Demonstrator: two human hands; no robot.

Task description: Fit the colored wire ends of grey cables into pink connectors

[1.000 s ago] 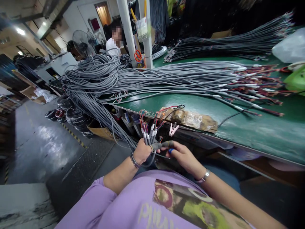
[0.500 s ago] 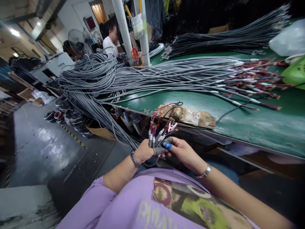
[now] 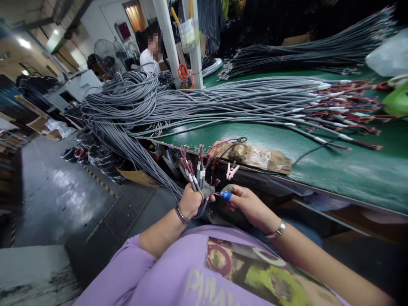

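My left hand is closed around several grey cables, whose stripped ends fan upward in thin coloured wires. A dark wrap covers its thumb. Just to the right, my right hand pinches thin wires that run across from the left hand; blue tape and a dark wrap are on its fingers. Their tips are hidden by those fingers. Above the right hand, a pink clip hangs at the bench edge. Behind it lies a taped cardboard piece with red and black leads.
Many long grey cables lie across the green bench and droop over its left end. A darker cable bundle lies farther back. A white post stands on the bench. Beyond it sits a person in white.
My hands have moved slightly apart, and thin wires now stretch between them. The cable ends in my left hand have spread leftward, leaving the pink clip in plain view.
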